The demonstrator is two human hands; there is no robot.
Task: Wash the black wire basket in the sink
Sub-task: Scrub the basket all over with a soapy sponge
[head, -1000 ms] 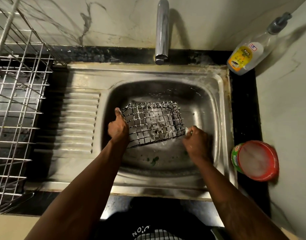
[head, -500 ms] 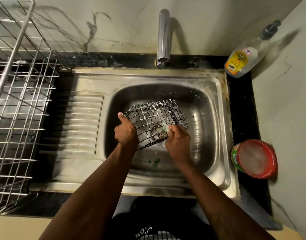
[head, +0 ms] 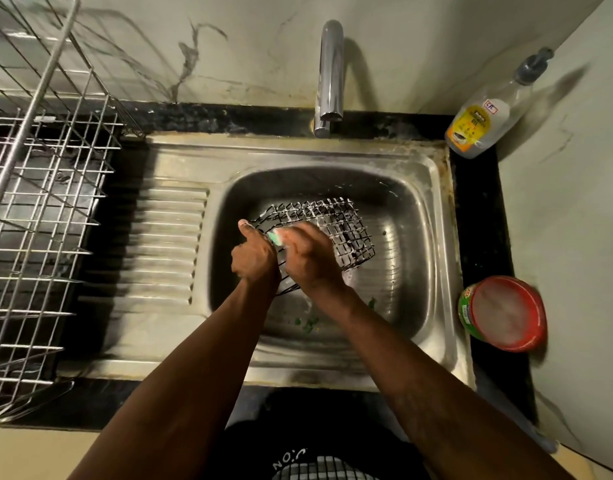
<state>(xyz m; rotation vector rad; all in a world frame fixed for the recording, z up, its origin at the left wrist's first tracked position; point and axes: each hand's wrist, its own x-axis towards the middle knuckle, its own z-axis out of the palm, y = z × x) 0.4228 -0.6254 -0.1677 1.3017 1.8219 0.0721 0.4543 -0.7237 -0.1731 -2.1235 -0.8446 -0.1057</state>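
down in the sink (head: 433, 188), my left hand (head: 253, 258) grips the basket (head: 346, 223), its length lying left-right; my right hand (head: 310, 261) clutches a sponge (head: 275, 237).

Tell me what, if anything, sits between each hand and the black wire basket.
Only the green scrubber, held in the right hand and pressed against the black wire basket. The left hand grips the basket's left edge directly. Nothing else visible intervenes, and the basket sits in the sink.

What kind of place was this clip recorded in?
Probably a home kitchen: a steel sink with a ribbed drainboard, a tap above it, a wire dish rack on its left and a pump bottle in the corner.
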